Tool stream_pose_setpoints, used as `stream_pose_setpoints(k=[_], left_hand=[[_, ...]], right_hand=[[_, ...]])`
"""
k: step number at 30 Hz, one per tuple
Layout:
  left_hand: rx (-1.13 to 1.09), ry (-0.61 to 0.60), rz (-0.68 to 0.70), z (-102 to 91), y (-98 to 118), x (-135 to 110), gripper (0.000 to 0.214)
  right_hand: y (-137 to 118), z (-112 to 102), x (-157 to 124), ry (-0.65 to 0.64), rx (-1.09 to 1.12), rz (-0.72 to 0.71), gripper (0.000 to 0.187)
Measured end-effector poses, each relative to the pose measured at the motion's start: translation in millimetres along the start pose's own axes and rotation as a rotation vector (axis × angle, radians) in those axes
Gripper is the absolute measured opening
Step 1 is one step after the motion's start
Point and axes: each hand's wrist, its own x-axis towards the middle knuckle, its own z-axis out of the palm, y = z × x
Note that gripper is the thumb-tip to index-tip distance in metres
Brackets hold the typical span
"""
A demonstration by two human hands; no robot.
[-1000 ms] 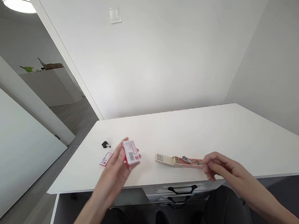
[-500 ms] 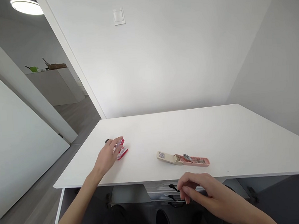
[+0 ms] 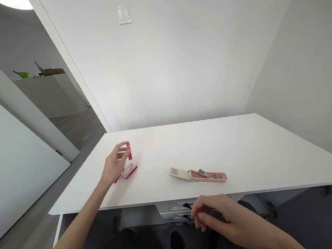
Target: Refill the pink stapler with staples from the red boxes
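Note:
My left hand (image 3: pixel 114 165) is raised just above the left part of the white table (image 3: pixel 242 149), its fingers pinched on a small red box (image 3: pixel 128 150). Right below it a flat red and white box piece (image 3: pixel 128 172) lies on the table. A beige and pink stapler (image 3: pixel 197 174) lies swung open near the front edge, metal showing in its pink half. My right hand (image 3: pixel 216 216) hovers in front of and below the table edge, fingers loosely bent and hanging down with nothing visible in them.
Drawers with a black handle (image 3: pixel 186 206) sit under the table, just behind my right hand. White walls close off the back and the right. To the left a doorway opens to a room with a white cabinet (image 3: pixel 48 95).
My left hand carried the red box out to the left, and a second box piece now lies beneath it. My right hand drew back from the stapler to below the table edge.

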Motion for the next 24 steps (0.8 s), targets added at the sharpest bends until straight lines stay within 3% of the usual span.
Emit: stream_pose_setpoints(k=[3,9,17,19,21,24], left_hand=[[0.143,-0.008,0.015,1.3,-3,5,0.047],[0.456,-0.209,0.002,12.2,-23,14,0.051],[0.592,-0.297,0.081,18.7,-17,-7,0.044],[0.436,-0.295,0.060,8.3,-7,-11,0.045],[0.047,-0.247,-0.021,-8.0,8,-16,0.052],[-0.458,-0.018,-0.128,-31.0,36,-27,0.060]], right_hand=[[2,1,0,0.000,0.007,0.009,0.022],[1,2,-1,-0.003,-0.013,0.010,0.022],[2,3,-1,-0.008,-0.051,0.041,0.022],[3,3,-1,-0.011,-0.053,0.042,0.023],[5,4,-1,-0.014,-0.051,0.048,0.023],[7,3,0,-0.014,-0.046,0.055,0.023]])
